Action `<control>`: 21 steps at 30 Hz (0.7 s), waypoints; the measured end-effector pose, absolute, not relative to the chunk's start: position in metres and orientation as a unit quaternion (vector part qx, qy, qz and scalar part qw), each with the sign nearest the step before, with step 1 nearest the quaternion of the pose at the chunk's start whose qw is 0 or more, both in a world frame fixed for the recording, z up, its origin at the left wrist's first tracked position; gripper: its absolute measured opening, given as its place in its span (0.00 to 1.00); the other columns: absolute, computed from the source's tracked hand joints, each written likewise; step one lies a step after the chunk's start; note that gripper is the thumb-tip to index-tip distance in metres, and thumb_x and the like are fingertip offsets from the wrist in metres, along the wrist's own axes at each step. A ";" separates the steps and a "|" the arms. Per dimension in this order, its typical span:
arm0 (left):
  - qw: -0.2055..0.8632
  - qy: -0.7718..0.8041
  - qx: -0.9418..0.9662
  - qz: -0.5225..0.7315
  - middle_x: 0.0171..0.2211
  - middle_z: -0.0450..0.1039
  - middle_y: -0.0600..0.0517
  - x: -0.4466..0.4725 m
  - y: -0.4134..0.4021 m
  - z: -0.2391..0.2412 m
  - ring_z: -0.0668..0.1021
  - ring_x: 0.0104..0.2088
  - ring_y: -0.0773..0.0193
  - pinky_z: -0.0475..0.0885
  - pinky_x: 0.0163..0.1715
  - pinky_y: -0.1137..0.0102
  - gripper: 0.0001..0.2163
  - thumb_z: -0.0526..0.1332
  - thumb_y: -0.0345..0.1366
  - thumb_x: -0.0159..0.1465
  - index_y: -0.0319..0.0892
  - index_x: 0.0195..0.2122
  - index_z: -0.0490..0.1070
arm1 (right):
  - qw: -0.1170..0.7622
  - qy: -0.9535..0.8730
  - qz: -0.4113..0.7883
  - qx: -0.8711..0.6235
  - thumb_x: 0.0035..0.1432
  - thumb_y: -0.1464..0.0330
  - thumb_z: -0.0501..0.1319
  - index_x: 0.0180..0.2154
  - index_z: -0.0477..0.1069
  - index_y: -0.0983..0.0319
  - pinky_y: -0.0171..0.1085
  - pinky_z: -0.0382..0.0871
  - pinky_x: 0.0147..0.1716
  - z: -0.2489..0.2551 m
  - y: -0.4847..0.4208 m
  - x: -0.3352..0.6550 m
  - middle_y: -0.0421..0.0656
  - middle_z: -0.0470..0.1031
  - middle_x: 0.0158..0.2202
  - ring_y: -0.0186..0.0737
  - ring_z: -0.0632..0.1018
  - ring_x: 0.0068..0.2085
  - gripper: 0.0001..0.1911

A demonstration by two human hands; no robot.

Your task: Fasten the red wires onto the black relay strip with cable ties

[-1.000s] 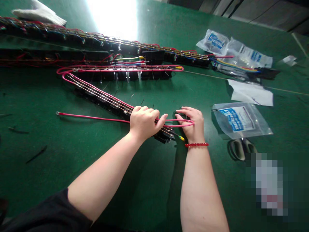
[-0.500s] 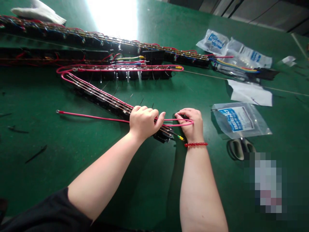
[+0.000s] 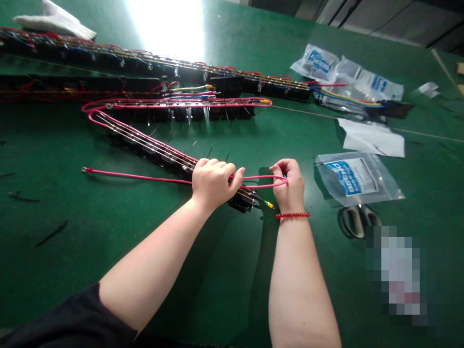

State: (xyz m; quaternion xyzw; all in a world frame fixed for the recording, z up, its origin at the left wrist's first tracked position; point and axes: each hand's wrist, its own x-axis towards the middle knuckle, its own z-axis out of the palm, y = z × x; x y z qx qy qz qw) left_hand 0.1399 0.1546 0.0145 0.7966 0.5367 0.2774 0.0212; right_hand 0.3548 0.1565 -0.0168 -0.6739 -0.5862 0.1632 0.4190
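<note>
Showing the left hand (image 3: 213, 183) closed on a wired black connector strip (image 3: 145, 153), the right hand's (image 3: 289, 186) grip pinching a red wire (image 3: 145, 178), its far end free.

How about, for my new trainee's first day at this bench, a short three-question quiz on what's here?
1. What does the right hand pinch between its fingers?
2. True or false: the dark-handled scissors lie inside the clear plastic bag with a blue label.
3. Which hand rests over the long black plastic connector strip: A, the left hand, or B, the right hand?

Key: 1, a loop of pink-red insulated wire. 2, False, they lie outside the bag. 3, A.
</note>
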 end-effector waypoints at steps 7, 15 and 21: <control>0.040 0.494 0.833 0.247 0.30 0.79 0.52 0.139 0.157 0.015 0.77 0.34 0.58 0.62 0.40 0.61 0.16 0.53 0.45 0.70 0.45 0.32 0.75 | 0.513 -0.504 0.219 -0.659 0.64 0.65 0.57 0.36 0.64 0.57 0.36 0.70 0.35 -0.012 0.156 0.352 0.36 0.71 0.29 0.35 0.76 0.32 0.03; 0.062 0.457 0.857 0.228 0.35 0.80 0.50 0.137 0.157 0.017 0.78 0.37 0.56 0.64 0.42 0.60 0.14 0.55 0.48 0.68 0.45 0.39 0.75 | 0.616 -0.412 0.203 -0.640 0.62 0.63 0.59 0.35 0.61 0.57 0.33 0.66 0.30 -0.019 0.162 0.362 0.33 0.65 0.26 0.30 0.71 0.27 0.07; 0.074 0.439 0.868 0.221 0.38 0.80 0.49 0.136 0.156 0.017 0.78 0.40 0.53 0.64 0.44 0.58 0.18 0.60 0.56 0.62 0.46 0.40 0.76 | 0.617 -0.403 0.242 -0.631 0.60 0.61 0.58 0.34 0.63 0.57 0.31 0.60 0.24 -0.017 0.162 0.364 0.33 0.61 0.23 0.30 0.67 0.24 0.07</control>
